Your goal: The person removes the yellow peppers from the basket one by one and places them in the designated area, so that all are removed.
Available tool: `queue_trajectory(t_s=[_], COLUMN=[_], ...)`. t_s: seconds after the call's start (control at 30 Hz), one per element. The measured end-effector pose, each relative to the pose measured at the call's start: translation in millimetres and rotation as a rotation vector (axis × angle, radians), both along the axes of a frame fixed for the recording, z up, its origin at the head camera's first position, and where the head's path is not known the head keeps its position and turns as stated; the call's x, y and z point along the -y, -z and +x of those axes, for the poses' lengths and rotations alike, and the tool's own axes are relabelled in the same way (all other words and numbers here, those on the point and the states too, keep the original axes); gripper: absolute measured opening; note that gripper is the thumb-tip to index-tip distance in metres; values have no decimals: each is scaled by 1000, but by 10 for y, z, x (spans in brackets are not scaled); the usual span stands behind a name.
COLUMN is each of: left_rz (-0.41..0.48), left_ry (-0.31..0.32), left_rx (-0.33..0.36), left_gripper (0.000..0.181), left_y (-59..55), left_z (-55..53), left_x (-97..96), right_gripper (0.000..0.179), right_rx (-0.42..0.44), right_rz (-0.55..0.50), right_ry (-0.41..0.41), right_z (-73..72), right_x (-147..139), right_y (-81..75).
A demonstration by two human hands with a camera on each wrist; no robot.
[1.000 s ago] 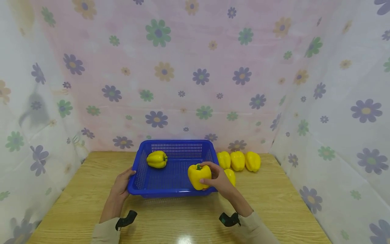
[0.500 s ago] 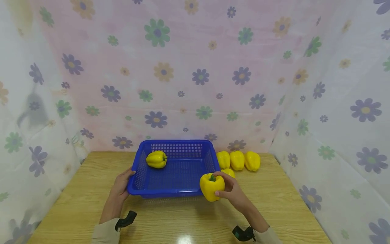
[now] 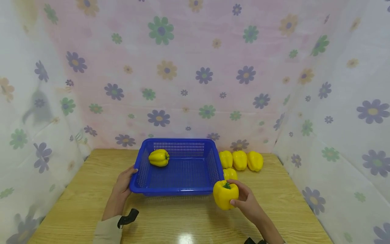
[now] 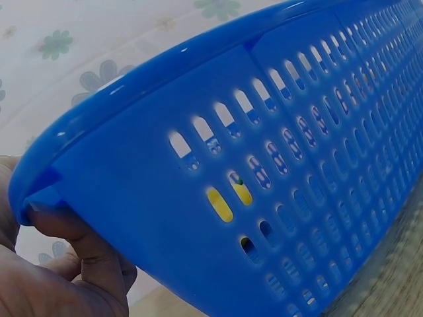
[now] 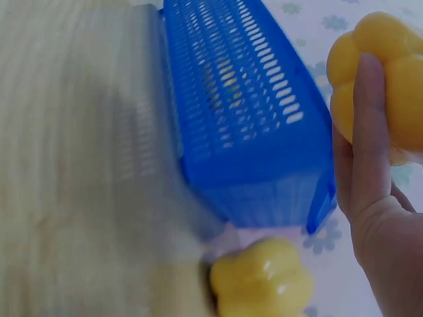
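A blue plastic basket [image 3: 179, 191] with slotted sides stands on the table. My left hand [image 3: 122, 184] grips its left rim; in the left wrist view the fingers [image 4: 69, 228] curl under the rim. One yellow bell pepper [image 3: 158, 158] lies on its side at the back left inside the basket. My right hand [image 3: 251, 205] holds another yellow bell pepper [image 3: 224, 196], stem up, just outside the basket's front right corner. In the right wrist view, straight fingers lie along this held pepper [image 5: 404, 86], beside the basket's side [image 5: 258, 175].
Three yellow bell peppers [image 3: 239, 160] stand in a row right of the basket at the back of the wooden table [image 3: 170, 220]. One more yellow pepper [image 3: 230, 174] sits in front of them, close to the basket. Flower-patterned cloth [image 3: 189, 67] hangs behind and at both sides.
My right hand has carried the held pepper from over the basket's front right part rightward and toward me, past its rim. The left hand keeps its grip on the basket.
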State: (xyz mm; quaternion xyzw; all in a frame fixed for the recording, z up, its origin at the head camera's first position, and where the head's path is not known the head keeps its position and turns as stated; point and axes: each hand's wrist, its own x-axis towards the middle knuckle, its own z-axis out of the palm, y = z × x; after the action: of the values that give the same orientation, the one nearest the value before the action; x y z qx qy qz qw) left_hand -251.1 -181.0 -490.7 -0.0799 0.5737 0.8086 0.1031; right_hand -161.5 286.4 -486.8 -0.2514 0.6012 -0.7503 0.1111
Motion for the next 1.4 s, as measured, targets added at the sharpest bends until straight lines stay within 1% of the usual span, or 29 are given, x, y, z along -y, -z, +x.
queue_trajectory(t_s=[0.17,0.27,0.37,0.47,0.5,0.57,0.73,0.8,0.97,1.13,1.23,1.3,1.4], left_rz=[-15,-20,-22,-21,-21,-15,-3,-5,-2,-8,-15,-16,-16], left_ry=[2,5,7,2,1,-8,-14,0,22,20,14,7,8], left_rx=[-12,-16,-17,-16,-18,-20,-24,-24,-18,-5,-1,-3,-8], left_gripper=[65,65,65,65,65,65,65,66,66,66,66,66,66], left_y=[14,21,22,22,23,27,24,16,2,-9,-12,-11,-7], left_z=[-8,-13,-17,-20,-22,-28,-25,-18,1,6,8,10,13], left_x=[5,8,9,4,4,4,7,9,7,-8,-11,-11,-7], right_gripper=[55,53,55,63,66,69,70,69,65,65,66,66,66], right_rx=[97,165,247,328,347,371,381,382,406,418,410,384,319], right_rz=[60,115,209,314,338,369,386,390,392,401,406,418,436], right_ry=[69,118,226,349,375,401,417,436,521,582,587,577,540], right_z=[98,120,110,85,74,50,-8,-29,-104,-198,-255,-294,-352], right_x=[-181,-302,-392,-450,-463,-497,-586,-618,-681,-747,-785,-813,-858], right_y=[73,106,133,152,157,172,241,267,296,301,303,308,317])
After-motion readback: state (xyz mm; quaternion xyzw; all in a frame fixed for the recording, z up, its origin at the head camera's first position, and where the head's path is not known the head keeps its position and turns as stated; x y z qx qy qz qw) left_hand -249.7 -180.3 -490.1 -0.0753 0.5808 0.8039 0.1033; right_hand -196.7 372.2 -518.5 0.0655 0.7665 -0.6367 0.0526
